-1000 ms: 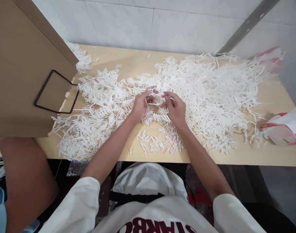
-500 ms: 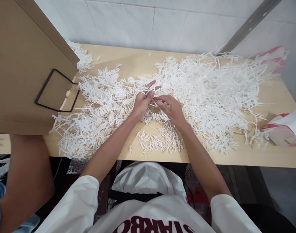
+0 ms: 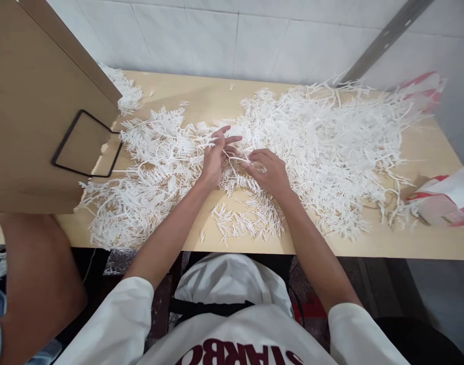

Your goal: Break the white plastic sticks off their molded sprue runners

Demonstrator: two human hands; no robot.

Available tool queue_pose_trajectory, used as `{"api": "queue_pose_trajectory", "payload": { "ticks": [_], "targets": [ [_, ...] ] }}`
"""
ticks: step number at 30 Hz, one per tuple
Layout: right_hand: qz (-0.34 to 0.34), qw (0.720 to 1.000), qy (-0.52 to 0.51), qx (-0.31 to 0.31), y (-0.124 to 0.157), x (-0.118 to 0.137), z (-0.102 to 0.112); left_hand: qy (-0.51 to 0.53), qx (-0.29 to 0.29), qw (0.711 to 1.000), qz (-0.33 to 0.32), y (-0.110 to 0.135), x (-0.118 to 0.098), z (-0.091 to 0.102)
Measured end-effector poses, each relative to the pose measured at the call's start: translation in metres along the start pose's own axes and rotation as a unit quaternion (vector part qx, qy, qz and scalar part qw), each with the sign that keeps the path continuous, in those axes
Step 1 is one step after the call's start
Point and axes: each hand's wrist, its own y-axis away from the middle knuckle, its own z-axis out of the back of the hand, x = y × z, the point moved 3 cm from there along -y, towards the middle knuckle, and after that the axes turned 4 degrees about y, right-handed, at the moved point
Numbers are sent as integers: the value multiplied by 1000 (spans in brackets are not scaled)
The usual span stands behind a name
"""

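Note:
A thin white branched plastic piece (image 3: 235, 158) stretches between my two hands over the middle of the table. My left hand (image 3: 215, 158) grips it between thumb and index finger, with the other fingers extended. At its other end, the thumb and fingertips of my right hand (image 3: 270, 173) close on the strand; the exact contact is small and partly hidden. Under and left of my hands spreads a heap of similar white branched pieces (image 3: 136, 203). Short loose white sticks (image 3: 250, 218) lie between my forearms, near the table's front edge.
A larger white heap (image 3: 330, 152) covers the right of the table (image 3: 425, 248). A cardboard box (image 3: 37, 111) with a black wire frame (image 3: 87, 144) against it stands left. A red-and-white bag (image 3: 448, 197) lies right. Another person's arm (image 3: 37, 274) shows lower left.
My hands have moved slightly apart, the left one shifting left and turning its fingers. More of the white strand now shows between them. The whole view has shifted slightly.

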Motion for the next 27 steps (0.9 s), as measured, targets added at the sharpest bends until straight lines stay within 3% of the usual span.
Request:
{"api": "queue_pose_trajectory", "payload": {
  "ticks": [4,15,17,21,24,27],
  "targets": [
    [-21,999,-19,-15,-1,6,5,0,5,999,32,2,1,-2],
    [1,999,-10,-50,0,5,9,-48,42,998,2,3,4,1],
    [5,1000,-16,-1,-1,7,10,-50,36,998,-14,1,5,3],
    [34,980,-7,198,3,9,3,-29,17,999,-42,-2,5,6],
    [64,974,27,217,6,6,-2,-6,-8,998,-60,-3,2,8],
    [61,982,18,176,5,2,-2,8,-29,998,-59,-2,-1,8]
  ]
}}
